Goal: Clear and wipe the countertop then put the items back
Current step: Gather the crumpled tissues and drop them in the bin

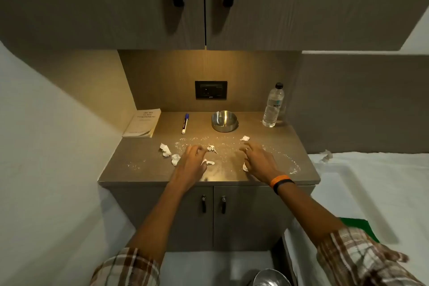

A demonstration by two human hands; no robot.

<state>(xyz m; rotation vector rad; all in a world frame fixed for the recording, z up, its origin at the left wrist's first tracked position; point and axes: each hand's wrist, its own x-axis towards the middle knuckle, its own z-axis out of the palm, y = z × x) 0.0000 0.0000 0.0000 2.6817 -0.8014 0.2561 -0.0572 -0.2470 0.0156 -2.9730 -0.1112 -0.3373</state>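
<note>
A small brown countertop (144,158) carries a book (142,123) at the back left, a blue-capped marker (185,123), a steel bowl (224,121) and a water bottle (273,107) at the back right. Several crumpled white paper scraps lie across the middle, such as one at the left (165,149), one in the centre (211,147) and one behind my right hand (245,138), amid scattered white crumbs (293,167). My left hand (191,161) hovers over the scraps with fingers apart. My right hand (257,161), fingers spread, is beside another scrap (245,167).
Upper cabinets (209,7) hang overhead and a black socket (210,89) sits on the back wall. Cabinet doors (213,213) are below the counter. A white bed (371,193) with one paper scrap (326,155) and a green cloth (362,227) lies to the right. A steel bin (270,277) stands below.
</note>
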